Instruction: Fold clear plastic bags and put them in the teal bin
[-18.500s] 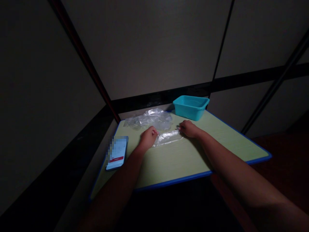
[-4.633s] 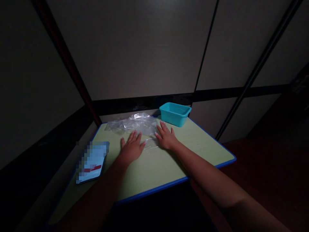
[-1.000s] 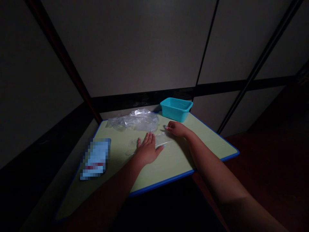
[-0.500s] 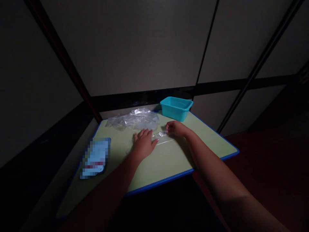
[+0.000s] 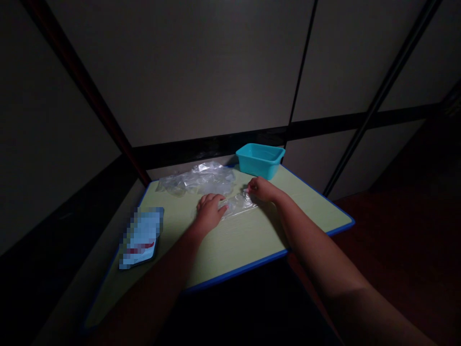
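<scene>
Lower left of the frame: phone (image 5: 144,235) lying flat near the left edge of the worktop (image 5: 230,262), screen up and lit, content pixelated so can't read it. Probably parked there to stay visible but out from under my forearm. Just left of centre, toward the back edge: crumpled clear plastic (image 5: 201,179), loose heap, neither hand on it; pushed back like that, it leaves me the middle to work in. Centre, in front of the heap: my left hand (image 5: 209,211), palm down on the left part of the clear film (image 5: 237,205), fingers lightly bent, thumb apart from them, not clamped on anything. Reads as a hold-down, since film this thin would likely slide or curl otherwise. The film itself lies flat on the worktop, a narrow piece running from under my left hand to my right, slanting slightly up to the right; its left end is hidden. Just right of centre: my right hand (image 5: 262,188), fingers drawn together, tips apparently pinched on the film's upper right part, so it's kept between two holds. Behind that hand, right of centre: turquoise tub (image 5: 258,163), upright at the back edge, well placed to stay off the film.
</scene>
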`<state>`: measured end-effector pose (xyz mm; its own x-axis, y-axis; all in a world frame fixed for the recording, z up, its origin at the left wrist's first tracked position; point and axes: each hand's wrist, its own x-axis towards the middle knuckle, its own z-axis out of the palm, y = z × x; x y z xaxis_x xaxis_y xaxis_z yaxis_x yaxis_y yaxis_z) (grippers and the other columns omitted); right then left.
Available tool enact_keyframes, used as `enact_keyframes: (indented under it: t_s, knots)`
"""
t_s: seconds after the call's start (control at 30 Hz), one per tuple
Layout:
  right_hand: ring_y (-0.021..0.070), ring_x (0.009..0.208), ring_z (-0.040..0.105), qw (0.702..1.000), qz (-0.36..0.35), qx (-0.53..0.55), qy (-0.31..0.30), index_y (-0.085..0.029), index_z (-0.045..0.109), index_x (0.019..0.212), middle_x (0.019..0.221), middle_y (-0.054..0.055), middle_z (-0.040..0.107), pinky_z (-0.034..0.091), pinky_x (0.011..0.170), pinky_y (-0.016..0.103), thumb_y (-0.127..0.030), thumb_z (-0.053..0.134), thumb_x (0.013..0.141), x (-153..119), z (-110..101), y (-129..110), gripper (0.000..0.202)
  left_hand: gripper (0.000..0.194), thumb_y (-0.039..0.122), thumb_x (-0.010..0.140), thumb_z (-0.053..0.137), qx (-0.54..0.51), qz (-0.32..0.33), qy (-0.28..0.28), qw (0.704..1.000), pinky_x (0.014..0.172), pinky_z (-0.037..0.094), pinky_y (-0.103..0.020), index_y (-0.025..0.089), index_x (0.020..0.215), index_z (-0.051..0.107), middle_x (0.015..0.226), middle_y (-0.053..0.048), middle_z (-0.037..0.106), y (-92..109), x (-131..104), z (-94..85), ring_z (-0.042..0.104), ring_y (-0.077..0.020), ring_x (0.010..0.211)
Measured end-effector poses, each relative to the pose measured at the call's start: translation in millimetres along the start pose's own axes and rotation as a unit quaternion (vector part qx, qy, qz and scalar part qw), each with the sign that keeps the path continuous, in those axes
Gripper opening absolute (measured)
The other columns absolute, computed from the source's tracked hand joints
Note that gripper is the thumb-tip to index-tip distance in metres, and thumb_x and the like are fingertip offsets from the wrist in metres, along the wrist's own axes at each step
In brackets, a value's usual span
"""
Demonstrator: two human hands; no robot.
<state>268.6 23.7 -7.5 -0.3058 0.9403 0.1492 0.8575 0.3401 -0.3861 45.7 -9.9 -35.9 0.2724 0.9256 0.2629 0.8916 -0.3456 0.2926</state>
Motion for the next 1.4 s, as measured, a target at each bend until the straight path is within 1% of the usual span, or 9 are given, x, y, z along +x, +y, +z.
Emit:
enact_keyframes:
  t_s: [0.23, 0.47, 0.63, 0.73, 0.9, 1.07, 1.17, 1.27, 1.4]
  knots:
    - [0.0182, 0.079, 0.055, 0.995, 0.034, -0.092, -0.034, -0.013, 0.070, 0.082, 0.085, 0.012, 0.067, 0.037, 0.066, 0.024, -0.035, 0.048, 0.085, -4, -4, -6, 0.032, 0.027, 0.035, 0.083, 0.052, -0.012, 0.035, 0.016, 0.999, 0.102, 0.029, -0.031, 0.024, 0.107, 0.057, 0.112, -0.002, 0.060, -4, 2, 4.9, 0.047, -0.0180, 0.111]
    - [0.0264, 0.095, 0.054, 0.984, 0.090, -0.136, -0.076, -0.016, 0.071, 0.075, 0.089, 0.015, 0.067, 0.037, 0.072, 0.030, -0.040, 0.044, 0.086, -3, -1, -9, 0.038, 0.043, 0.047, 0.085, 0.044, 0.030, -0.006, -0.043, 0.999, 0.107, 0.021, -0.041, 0.026, 0.123, 0.049, 0.134, -0.006, 0.045, -2, -2, 7.4, 0.029, -0.0244, 0.130]
    - [0.0267, 0.098, 0.053, 0.986, 0.107, -0.113, -0.052, -0.018, 0.068, 0.080, 0.095, 0.013, 0.066, 0.036, 0.077, 0.033, -0.054, 0.037, 0.087, -6, -3, -9, 0.048, 0.050, 0.051, 0.085, 0.042, 0.050, -0.027, -0.058, 0.997, 0.106, 0.021, -0.041, 0.027, 0.129, 0.043, 0.141, -0.008, 0.038, 3, -3, 4.7, 0.024, -0.0277, 0.133]
    - [0.0238, 0.093, 0.054, 0.991, 0.097, -0.082, -0.035, -0.020, 0.064, 0.092, 0.097, 0.010, 0.066, 0.037, 0.074, 0.030, -0.058, 0.045, 0.081, -8, -4, -9, 0.044, 0.053, 0.052, 0.085, 0.042, 0.052, -0.025, -0.058, 0.997, 0.106, 0.021, -0.042, 0.026, 0.131, 0.042, 0.142, -0.010, 0.037, 4, -3, 4.0, 0.025, -0.0294, 0.133]
    - [0.0151, 0.078, 0.056, 0.997, 0.056, -0.025, -0.036, -0.018, 0.061, 0.095, 0.095, 0.007, 0.066, 0.037, 0.064, 0.022, -0.039, 0.062, 0.075, -8, -2, -7, 0.029, 0.053, 0.052, 0.085, 0.042, 0.049, -0.028, -0.056, 0.997, 0.105, 0.023, -0.043, 0.026, 0.132, 0.041, 0.142, -0.011, 0.036, 3, -3, 4.6, 0.025, -0.0294, 0.133]
    - [0.0118, 0.070, 0.055, 0.998, 0.059, -0.001, -0.038, -0.016, 0.064, 0.085, 0.083, 0.003, 0.067, 0.036, 0.060, 0.019, -0.020, 0.060, 0.073, -3, 1, -1, 0.012, 0.055, 0.053, 0.085, 0.041, 0.051, -0.032, -0.062, 0.996, 0.106, 0.022, -0.044, 0.025, 0.132, 0.040, 0.142, -0.011, 0.035, 4, -3, 4.1, 0.024, -0.0291, 0.134]
    - [0.0119, 0.068, 0.054, 0.997, 0.065, -0.007, -0.039, -0.015, 0.066, 0.082, 0.081, 0.004, 0.067, 0.035, 0.059, 0.019, -0.021, 0.059, 0.074, -1, 2, 1, 0.012, 0.055, 0.053, 0.085, 0.041, 0.049, -0.031, -0.060, 0.996, 0.106, 0.022, -0.044, 0.025, 0.132, 0.041, 0.143, -0.011, 0.035, 4, -3, 3.3, 0.024, -0.0298, 0.133]
    - [0.0128, 0.067, 0.053, 0.996, 0.074, -0.025, -0.041, -0.014, 0.068, 0.084, 0.080, 0.006, 0.067, 0.035, 0.057, 0.021, -0.028, 0.058, 0.078, -1, 2, 2, 0.018, 0.053, 0.052, 0.086, 0.040, 0.054, -0.033, -0.059, 0.996, 0.105, 0.022, -0.043, 0.025, 0.132, 0.041, 0.142, -0.010, 0.036, 5, -4, 2.8, 0.025, -0.0287, 0.133]
    - [0.0146, 0.070, 0.055, 0.994, 0.084, -0.051, -0.043, -0.015, 0.069, 0.085, 0.083, 0.008, 0.068, 0.036, 0.059, 0.022, -0.033, 0.054, 0.082, -2, 0, 0, 0.025, 0.051, 0.053, 0.086, 0.040, 0.058, -0.023, -0.062, 0.996, 0.105, 0.022, -0.044, 0.030, 0.132, 0.041, 0.144, -0.008, 0.035, 5, -5, 1.6, 0.024, -0.0284, 0.134]
